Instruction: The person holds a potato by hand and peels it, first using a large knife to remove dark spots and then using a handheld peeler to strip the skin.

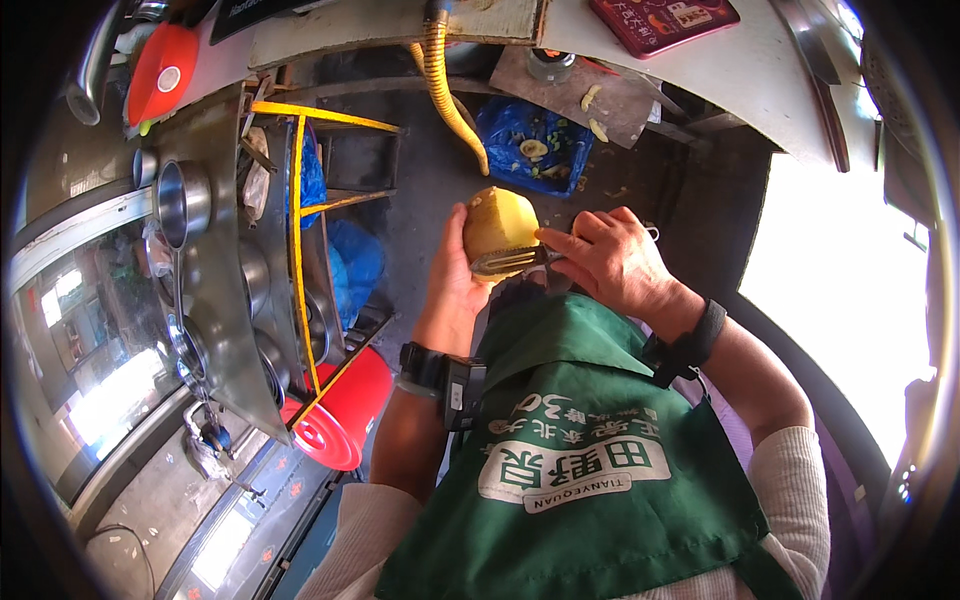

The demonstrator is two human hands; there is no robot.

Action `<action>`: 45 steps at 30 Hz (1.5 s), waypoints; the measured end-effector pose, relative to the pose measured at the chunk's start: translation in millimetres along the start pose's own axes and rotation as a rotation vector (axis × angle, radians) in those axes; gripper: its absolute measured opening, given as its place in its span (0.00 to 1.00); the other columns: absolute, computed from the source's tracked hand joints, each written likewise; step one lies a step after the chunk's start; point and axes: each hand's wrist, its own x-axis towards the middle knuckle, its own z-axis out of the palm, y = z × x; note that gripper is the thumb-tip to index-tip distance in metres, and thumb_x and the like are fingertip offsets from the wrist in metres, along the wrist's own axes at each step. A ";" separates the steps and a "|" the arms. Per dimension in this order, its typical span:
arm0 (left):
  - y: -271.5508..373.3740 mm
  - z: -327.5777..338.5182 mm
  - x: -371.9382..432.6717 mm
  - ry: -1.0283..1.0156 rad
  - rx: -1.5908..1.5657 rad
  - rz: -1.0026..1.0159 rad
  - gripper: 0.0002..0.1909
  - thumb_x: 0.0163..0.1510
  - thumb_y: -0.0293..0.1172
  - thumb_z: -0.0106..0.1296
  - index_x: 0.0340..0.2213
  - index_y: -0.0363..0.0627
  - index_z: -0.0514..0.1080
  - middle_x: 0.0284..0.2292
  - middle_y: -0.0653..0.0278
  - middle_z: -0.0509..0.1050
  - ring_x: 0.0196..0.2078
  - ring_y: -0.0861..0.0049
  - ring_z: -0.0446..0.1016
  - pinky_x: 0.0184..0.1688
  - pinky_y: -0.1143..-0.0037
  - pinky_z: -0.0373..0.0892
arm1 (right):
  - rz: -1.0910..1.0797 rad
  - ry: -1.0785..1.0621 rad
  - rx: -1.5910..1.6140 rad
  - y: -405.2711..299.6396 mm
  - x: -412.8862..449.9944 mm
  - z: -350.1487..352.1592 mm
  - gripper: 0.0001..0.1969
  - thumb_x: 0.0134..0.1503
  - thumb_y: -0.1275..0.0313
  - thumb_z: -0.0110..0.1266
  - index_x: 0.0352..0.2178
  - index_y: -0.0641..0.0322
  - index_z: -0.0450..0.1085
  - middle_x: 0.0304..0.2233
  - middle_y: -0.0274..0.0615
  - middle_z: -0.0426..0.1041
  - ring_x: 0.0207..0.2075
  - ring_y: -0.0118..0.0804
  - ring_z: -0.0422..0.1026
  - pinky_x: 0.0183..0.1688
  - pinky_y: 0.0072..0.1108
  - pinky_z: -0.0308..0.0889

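My left hand (459,266) grips a large yellow-fleshed potato (499,217) from its left side. Part of its surface is bare and pale, and part looks darker. In my right hand (619,259) is a metal vegetable peeler (508,260), its slotted blade lying across the potato's lower face. The right fingers wrap the handle and mostly hide it, with the index finger reaching to the potato's edge. Beyond the potato, on the floor, sits a blue plastic-lined tray (536,146) with peelings and scraps in it.
A yellow ribbed hose (450,97) hangs down just beyond the potato. To the left, a yellow-edged metal rack (296,247) carries steel pots and a saucepan (184,202). A red bucket (341,409) stands beneath. A knife (821,97) lies on the white counter (720,82).
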 end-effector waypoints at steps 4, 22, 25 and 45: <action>-5.0 -6.5 2.6 -0.001 0.022 0.025 0.25 0.54 0.53 0.40 0.42 0.44 0.65 0.39 0.59 0.70 0.41 0.68 0.71 0.41 0.65 0.69 | 0.008 0.013 -0.042 -6.9 1.6 -0.3 0.15 0.47 0.61 0.54 0.37 0.48 0.68 0.21 0.32 0.61 0.24 0.31 0.66 0.28 0.24 0.60; 3.5 -10.5 9.0 0.062 0.078 0.132 0.27 0.54 0.53 0.38 0.42 0.41 0.65 0.38 0.59 0.71 0.39 0.69 0.72 0.39 0.70 0.70 | 0.224 0.074 0.044 -20.9 6.3 26.0 0.15 0.49 0.62 0.52 0.39 0.50 0.68 0.21 0.35 0.65 0.22 0.37 0.67 0.26 0.27 0.60; 0.2 -14.2 14.5 0.080 0.065 0.137 0.26 0.54 0.53 0.38 0.42 0.40 0.65 0.38 0.58 0.71 0.39 0.69 0.72 0.39 0.70 0.70 | 0.250 0.064 0.064 -20.7 10.6 25.3 0.15 0.50 0.62 0.51 0.39 0.51 0.68 0.21 0.36 0.65 0.23 0.38 0.68 0.27 0.27 0.61; -6.0 -2.1 -3.4 -0.017 0.210 0.241 0.23 0.55 0.47 0.40 0.40 0.38 0.66 0.36 0.62 0.71 0.38 0.76 0.71 0.40 0.76 0.68 | 0.399 -0.133 0.211 -7.6 13.3 -3.4 0.13 0.54 0.66 0.45 0.38 0.58 0.69 0.30 0.45 0.72 0.29 0.45 0.72 0.31 0.28 0.67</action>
